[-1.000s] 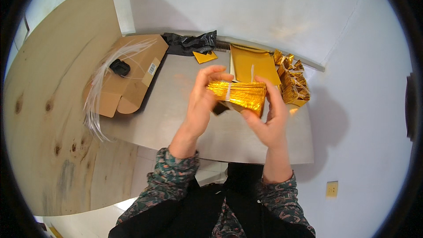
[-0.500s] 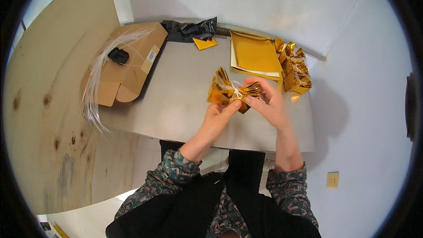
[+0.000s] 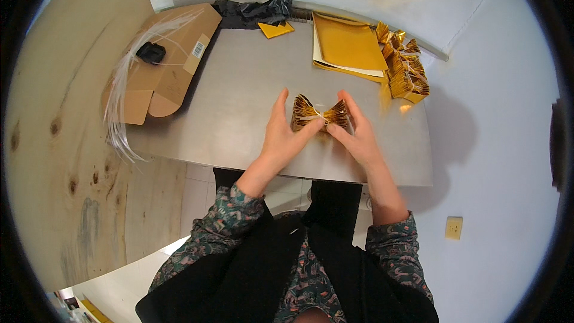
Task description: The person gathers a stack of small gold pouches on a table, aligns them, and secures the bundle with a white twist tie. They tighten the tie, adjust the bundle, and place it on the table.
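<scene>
A gold foil paper bundle [image 3: 304, 110], pleated and pinched at its middle by a white string [image 3: 320, 116], fans out on both sides like a bow. It is between my hands over the near part of the grey table. My left hand [image 3: 286, 133] has its thumb on the bundle near the tie, its index finger stretched out clear of the left fan; the other fingers are mostly hidden. My right hand [image 3: 359, 137] grips the right side, thumb by the knot and index finger along the fan's outer edge.
A stack of gold foil sheets [image 3: 350, 42] lies at the back right, beside several tied gold bundles [image 3: 409, 72]. A small gold piece [image 3: 276, 30] lies by black plastic [image 3: 254, 12]. White strings [image 3: 122, 84] and a black object [image 3: 151, 53] rest on a cardboard box [image 3: 179, 75] at left.
The bundle has turned from tilted to level, its two fans now spread evenly. My left index finger has come away from it, and both thumbs have moved in beside the knot.
</scene>
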`<control>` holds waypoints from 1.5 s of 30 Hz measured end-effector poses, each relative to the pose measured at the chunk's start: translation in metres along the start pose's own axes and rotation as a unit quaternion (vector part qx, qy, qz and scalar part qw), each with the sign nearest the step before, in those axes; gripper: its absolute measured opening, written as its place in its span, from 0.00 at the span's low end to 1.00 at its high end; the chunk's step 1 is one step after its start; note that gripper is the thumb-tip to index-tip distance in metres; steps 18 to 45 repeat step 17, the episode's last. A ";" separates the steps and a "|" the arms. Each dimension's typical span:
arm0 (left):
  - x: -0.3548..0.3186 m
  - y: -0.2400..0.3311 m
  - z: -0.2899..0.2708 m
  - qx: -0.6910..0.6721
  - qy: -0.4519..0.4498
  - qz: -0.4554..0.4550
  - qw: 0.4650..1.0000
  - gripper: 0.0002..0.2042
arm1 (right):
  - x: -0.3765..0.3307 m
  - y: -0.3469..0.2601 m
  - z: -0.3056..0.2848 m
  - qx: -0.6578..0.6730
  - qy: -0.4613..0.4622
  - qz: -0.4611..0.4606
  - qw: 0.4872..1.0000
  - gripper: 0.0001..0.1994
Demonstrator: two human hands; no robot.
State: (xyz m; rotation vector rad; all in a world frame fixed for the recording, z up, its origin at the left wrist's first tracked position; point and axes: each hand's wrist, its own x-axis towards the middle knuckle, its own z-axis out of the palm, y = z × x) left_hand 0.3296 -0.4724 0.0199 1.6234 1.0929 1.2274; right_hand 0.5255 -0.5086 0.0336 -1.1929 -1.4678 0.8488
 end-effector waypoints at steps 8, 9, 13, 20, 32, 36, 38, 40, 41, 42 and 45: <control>0.020 0.011 0.048 -0.128 0.076 -0.042 0.988 0.20 | 0.013 0.011 0.036 0.095 0.193 0.035 0.976 0.21; 0.020 0.010 0.051 -0.123 0.073 -0.048 0.988 0.20 | 0.012 0.012 0.035 0.070 0.195 0.036 0.978 0.20; 0.023 0.004 0.059 -0.106 0.063 -0.046 0.991 0.20 | 0.012 0.019 0.022 0.065 0.173 0.074 0.980 0.17; 0.030 -0.010 0.071 -0.076 0.044 -0.047 0.995 0.20 | 0.016 0.042 0.013 0.067 0.178 0.062 0.980 0.16; 0.030 -0.010 0.071 -0.076 0.044 -0.047 0.995 0.20 | 0.016 0.042 0.013 0.067 0.178 0.062 0.980 0.16; 0.030 -0.010 0.071 -0.076 0.044 -0.047 0.995 0.20 | 0.016 0.042 0.013 0.067 0.178 0.062 0.980 0.16; 0.030 -0.010 0.071 -0.076 0.044 -0.047 0.995 0.20 | 0.016 0.042 0.013 0.067 0.178 0.062 0.980 0.16; 0.030 -0.010 0.071 -0.076 0.044 -0.047 0.995 0.20 | 0.016 0.042 0.013 0.067 0.178 0.062 0.980 0.16; 0.030 -0.010 0.071 -0.076 0.044 -0.047 0.995 0.20 | 0.016 0.042 0.013 0.067 0.178 0.062 0.980 0.16; 0.030 -0.010 0.071 -0.076 0.044 -0.047 0.995 0.20 | 0.016 0.042 0.013 0.067 0.178 0.062 0.980 0.16; 0.030 -0.010 0.071 -0.076 0.044 -0.047 0.995 0.20 | 0.016 0.042 0.013 0.067 0.178 0.062 0.980 0.16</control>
